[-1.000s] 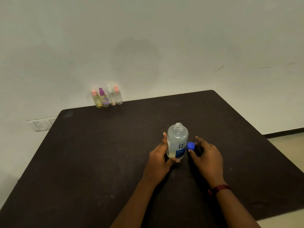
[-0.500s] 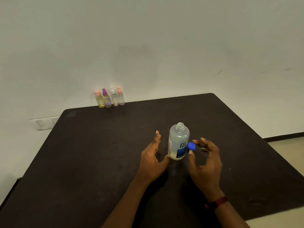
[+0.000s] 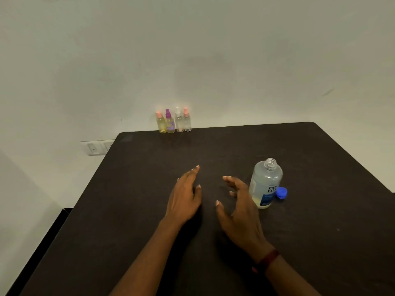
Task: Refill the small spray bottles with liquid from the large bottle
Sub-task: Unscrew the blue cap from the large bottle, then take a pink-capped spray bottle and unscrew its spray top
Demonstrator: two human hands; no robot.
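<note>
head view: a dark worktop (image 3: 149,189) fills the lower part of the picture, its far edge against a pale wall (image 3: 192,50).

the large bottle (image 3: 266,184) stands upright on the right half of the worktop. its threaded neck is uncovered, and a white and blue label faces the camera. the body is clear, with a shallow layer of yellowish liquid at the bottom. the blue cap (image 3: 281,192) lies on the worktop just right of the bottle, at label height in the picture; whether it touches the bottle cannot be told.

the four small spray bottles (image 3: 174,121) stand in a tight row at the far edge, left of centre and well away from the large bottle. from left to right:
- a yellowish bottle with a pink top (image 3: 161,123)
- one with a purple top (image 3: 170,122)
- a clear one with a white top (image 3: 179,121)
- a clear one with a pink top (image 3: 187,120)

both hands are over the middle of the worktop, palms turned towards each other with a gap between them. the left hand (image 3: 184,197) has its fingers straight and close together, and it holds nothing. the right hand (image 3: 237,208) is just left of the large bottle, with its fingers spread and loosely bent around nothing. a dark red wristband (image 3: 267,260) sits on the right wrist. whether either hand touches the worktop cannot be told.

a white switch plate (image 3: 96,147) is on the wall by the far left corner of the worktop.
</note>
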